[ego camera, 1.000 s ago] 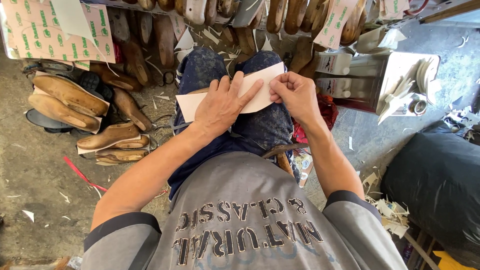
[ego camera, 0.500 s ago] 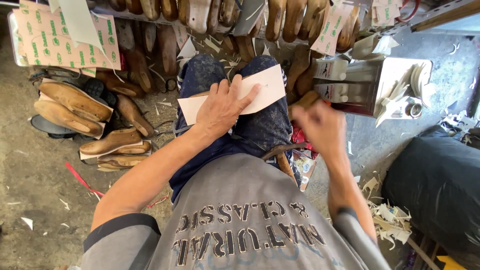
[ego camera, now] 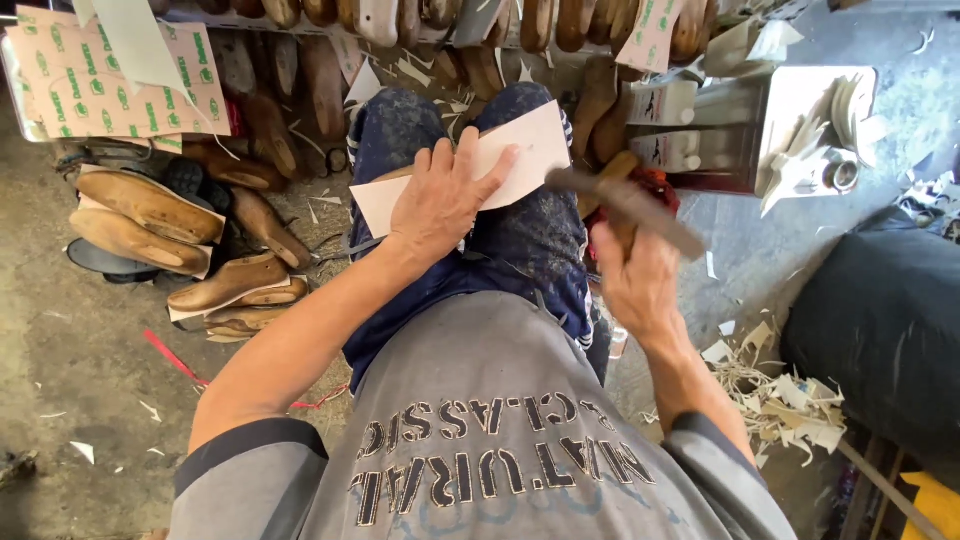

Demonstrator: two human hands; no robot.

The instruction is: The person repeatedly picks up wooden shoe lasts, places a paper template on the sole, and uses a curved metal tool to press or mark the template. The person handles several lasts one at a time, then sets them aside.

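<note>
**Pale card pressed flat on the lap, dark tool gripped at the right**

Grey concrete floor (ego camera: 80, 340) spreads out beneath a seated person, strewn with paper scraps. Nearest the camera, the right hand (ego camera: 640, 285) is closed around the handle of a long dark brown tool (ego camera: 625, 205); the tool is blurred, and it slants up and left so that its far end lies at the right edge of the card. Just beyond, on the dark blue trousers (ego camera: 530, 235), lies a pale cream, roughly rectangular piece of card (ego camera: 535, 145), resting across both thighs. The left hand (ego camera: 440, 195) lies open on it, palm down and fingers spread, pressing the card's middle and left part against the lap. A heap of off-white paper trimmings (ego camera: 785, 400) sits on the floor at the right, near a black bag (ego camera: 880, 320). To the left stand tan wooden shoe lasts (ego camera: 145, 205), with more hanging along the far rack. Patterned green-and-cream sheets (ego camera: 110, 85) lean at the far left.
</note>
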